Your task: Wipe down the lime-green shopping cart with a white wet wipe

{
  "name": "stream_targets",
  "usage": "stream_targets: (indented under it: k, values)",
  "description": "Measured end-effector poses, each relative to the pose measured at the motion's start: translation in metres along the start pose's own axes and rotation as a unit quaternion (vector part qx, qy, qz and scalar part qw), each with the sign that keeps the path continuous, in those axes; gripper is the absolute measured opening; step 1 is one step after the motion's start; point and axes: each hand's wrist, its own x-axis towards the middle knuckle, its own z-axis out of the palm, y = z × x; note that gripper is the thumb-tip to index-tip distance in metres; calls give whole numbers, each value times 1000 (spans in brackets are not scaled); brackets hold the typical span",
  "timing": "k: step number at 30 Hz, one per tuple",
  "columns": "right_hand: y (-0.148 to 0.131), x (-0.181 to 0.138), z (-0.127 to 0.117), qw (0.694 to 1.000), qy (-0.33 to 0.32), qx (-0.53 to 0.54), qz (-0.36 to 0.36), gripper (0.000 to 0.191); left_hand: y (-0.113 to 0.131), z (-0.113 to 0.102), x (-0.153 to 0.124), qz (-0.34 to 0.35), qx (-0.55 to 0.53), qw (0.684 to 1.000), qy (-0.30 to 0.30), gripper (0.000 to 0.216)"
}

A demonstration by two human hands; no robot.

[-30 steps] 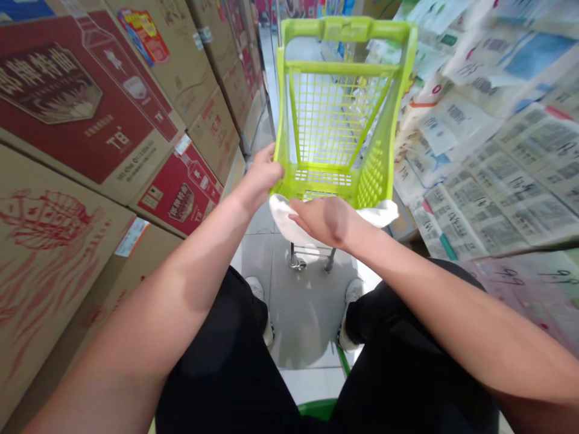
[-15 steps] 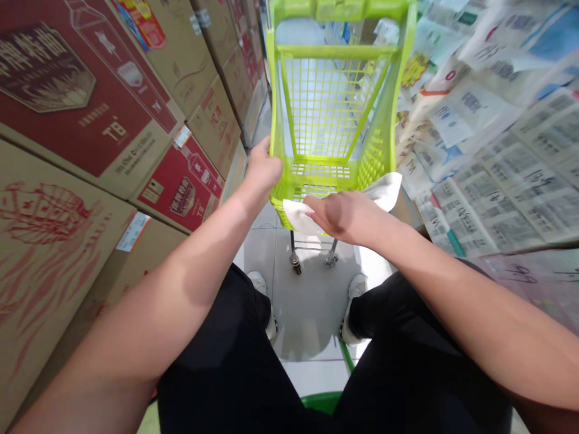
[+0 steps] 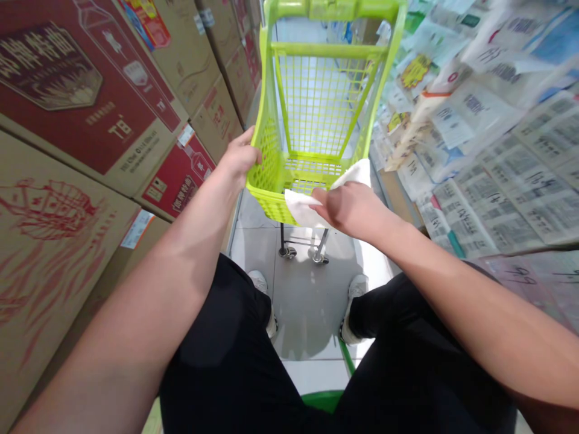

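A person seated in a narrow store aisle grips a lime-green cart (image 3: 274,208) with the left hand (image 3: 242,155), its fingers curled closed on the upper edge of the basket's left side; the right hand (image 3: 355,208) is bunched around a white cloth (image 3: 299,208), fingers folded down over it, pressed against the near rim of the basket toward its right corner; one end of the cloth hangs over the front of that rim, while another stands up beside the right corner.

The cart sits upright on the pale tiled floor (image 3: 298,307), directly before the person and just beyond the knees; its mesh back panel (image 3: 325,108) rises at the far end, and two small wheels (image 3: 287,252) show below the near end; the forearms reach forward on either side of the person's black trousers (image 3: 230,343), with white shoes (image 3: 259,280) planted apart on the tiles; a green object (image 3: 322,399), mostly hidden, shows between the thighs.

Stacked cardboard boxes (image 3: 54,96), some printed in red, line the left of the aisle; plastic-wrapped packs (image 3: 493,175) marked with handwritten figures fill the right.
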Motion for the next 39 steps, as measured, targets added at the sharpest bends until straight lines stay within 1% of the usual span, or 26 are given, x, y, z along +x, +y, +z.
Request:
stream_targets:
  k: [2, 6, 8, 10, 13, 17, 19, 21, 23, 26, 29, 31, 33, 35, 37, 39]
  values:
    - [-5, 1, 0, 1000, 4, -2, 6, 54, -1, 6, -7, 20, -3, 1000, 16, 50]
    - [-24, 10, -3, 1000, -8, 5, 9, 49, 0, 31, -31, 90, -21, 996, 7, 38]
    - [-32, 15, -5, 1000, -11, 9, 4, 46, 1, 42, -42, 97, -16, 995, 4, 40]
    - [-36, 19, -6, 1000, -10, 12, 0, 46, 2, 47, -47, 80, 1, 997, -6, 46]
    - [-35, 20, -8, 1000, -15, 14, 2, 46, 4, 39, -38, 47, 8, 998, -37, 55]
    - [-24, 10, -10, 1000, -24, 10, 8, 47, 10, 16, -16, 4, 4, 998, -63, 62]
    - [-18, 3, -9, 1000, -26, 8, 7, 51, 11, 9, -10, 2, 16, 998, -63, 60]
    - [-16, -3, -7, 1000, -21, 9, 6, 53, 10, 11, -11, 17, 27, 998, -57, 56]
    - [-16, -5, -5, 1000, -10, 14, 5, 53, 8, 22, -18, 43, 22, 998, -49, 51]
    - [-21, -1, -2, 1000, -4, 19, 0, 50, 3, 48, -34, 74, -9, 997, -34, 47]
    - [-27, 9, -2, 1000, -11, 21, -3, 46, 1, 70, -44, 68, -2, 997, -21, 51]
    - [-30, 15, -5, 1000, -13, 23, 2, 46, 2, 77, -44, 58, -1, 998, -30, 58]
    - [-32, 18, -8, 999, -19, 24, 13, 47, 3, 75, -38, 56, -12, 997, -48, 62]
    - [-31, 18, -12, 999, -32, 23, 25, 46, 4, 66, -28, 54, -13, 996, -66, 64]
    - [-27, 15, -15, 998, -47, 20, 31, 45, 4, 54, -15, 55, 11, 996, -74, 65]
    - [-22, 10, -17, 998, -55, 16, 28, 46, 2, 40, -1, 70, 56, 994, -70, 62]
